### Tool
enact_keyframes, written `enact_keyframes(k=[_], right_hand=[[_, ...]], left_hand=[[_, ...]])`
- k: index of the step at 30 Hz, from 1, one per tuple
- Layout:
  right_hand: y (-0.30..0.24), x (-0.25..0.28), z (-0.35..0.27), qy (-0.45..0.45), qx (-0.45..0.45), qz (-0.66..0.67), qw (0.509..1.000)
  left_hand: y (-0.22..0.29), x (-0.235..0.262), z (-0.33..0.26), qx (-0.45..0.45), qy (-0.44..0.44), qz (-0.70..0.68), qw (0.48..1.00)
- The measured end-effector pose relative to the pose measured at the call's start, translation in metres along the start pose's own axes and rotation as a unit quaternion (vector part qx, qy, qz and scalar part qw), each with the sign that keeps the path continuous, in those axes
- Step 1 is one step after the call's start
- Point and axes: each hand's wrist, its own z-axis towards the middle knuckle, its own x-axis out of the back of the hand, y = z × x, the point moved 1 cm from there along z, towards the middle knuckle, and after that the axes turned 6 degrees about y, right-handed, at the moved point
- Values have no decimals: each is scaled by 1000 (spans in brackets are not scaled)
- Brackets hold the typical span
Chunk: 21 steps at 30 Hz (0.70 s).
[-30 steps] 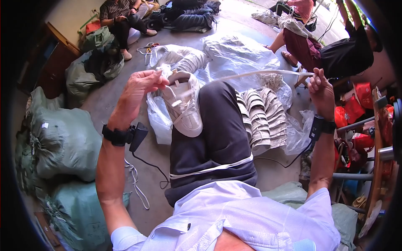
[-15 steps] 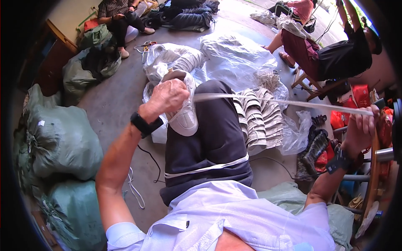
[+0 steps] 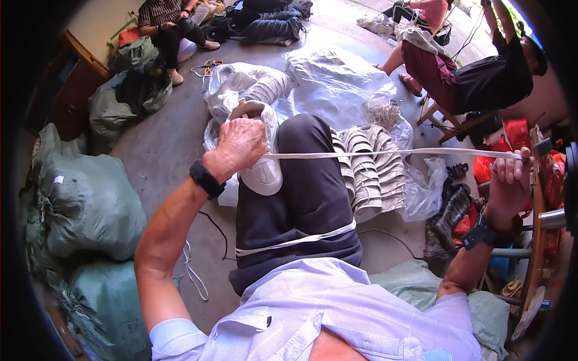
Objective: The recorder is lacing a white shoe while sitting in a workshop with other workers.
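The grey floor (image 3: 174, 123) spreads through a crowded workroom, dull and smooth, with daylight beyond it at the upper right. Across its middle sprawl clear plastic bags (image 3: 337, 72), shiny and crumpled, just past the person's knees. Bulging green sacks (image 3: 96, 198) crowd the left side. One co-worker (image 3: 494, 84) in dark clothes sits on a wooden seat at the upper right; another (image 3: 171, 27), in a striped top, sits at the upper left. Beside the right leg lie ribbed rows of nested pale pieces (image 3: 376, 174) (exactly what they are is hard to tell). A white band (image 3: 295, 239) crosses both thighs of the dark trousers (image 3: 301, 192).

The shoe (image 3: 263, 180) rests on the left leg, toe toward the body. It is off-white, with a rounded, textured toe and its collar opening at the far end. The left hand (image 3: 241, 141) covers its middle, fingers curled in; whether they pinch anything underneath I cannot tell. The right hand (image 3: 509, 171), well out to the side, has its fingers closed on a flat white lace (image 3: 307, 156), which runs taut and nearly level from beside the left hand, passing above the pale rows.
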Motion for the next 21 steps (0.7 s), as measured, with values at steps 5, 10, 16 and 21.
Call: enact_keyframes(k=[5, 10, 16, 21], right_hand=[[16, 5, 1, -3, -44, -14, 999], [38, -4, 4, 212, 25, -145, 966], [27, 24, 6, 78, -45, 3, 996], [26, 27, 5, 67, -54, 20, 996]], left_hand=[[-25, -11, 7, -10, -14, -81, 997], [-25, 12, -4, 59, -123, -429, 893], [-26, 3, -5, 115, 17, -405, 907], [7, 13, -14, 58, 14, -84, 995]])
